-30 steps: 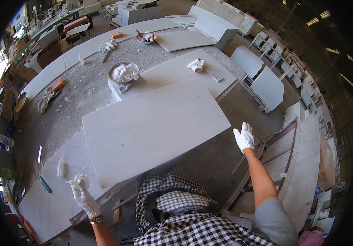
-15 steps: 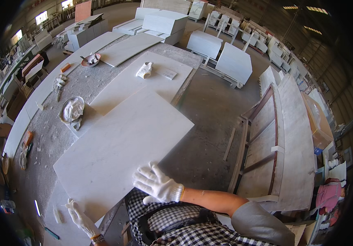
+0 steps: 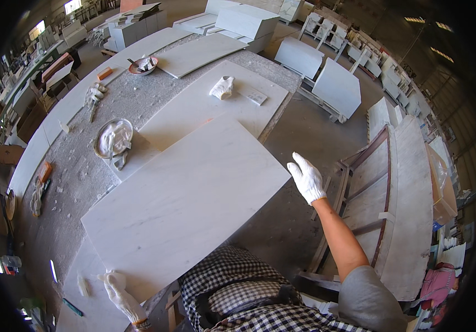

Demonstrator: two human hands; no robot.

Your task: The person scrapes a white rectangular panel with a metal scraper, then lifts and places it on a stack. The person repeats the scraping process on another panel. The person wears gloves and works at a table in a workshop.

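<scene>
A large white stone slab (image 3: 185, 205) with faint grey veining lies at a slant across other slabs on the table. My left hand (image 3: 117, 290), in a white knit glove, is closed at the slab's near-left edge; the grip is partly hidden. My right hand (image 3: 307, 180), gloved likewise, is raised beside the slab's right corner. Its fingers are extended, with thumb and fingers slightly apart and nothing held. Whether its fingertips touch the corner I cannot tell. Beyond the slab, a crumpled white glove (image 3: 222, 87) and a small stone piece (image 3: 255, 97) rest on another pale slab (image 3: 188, 108).
A bowl of white paste (image 3: 114, 139) stands left of the slab on the dusty table (image 3: 72, 182). Farther back are a smaller bowl (image 3: 142, 66), an orange block (image 3: 104, 73) and used gloves (image 3: 94, 94). A wooden-framed rack (image 3: 384, 199) stands to the right, and stacked slabs (image 3: 336, 88) beyond.
My right hand has left the slab's near edge and swung out to its right corner. My left hand has drawn in at the near-left edge. The view has shifted slightly.
</scene>
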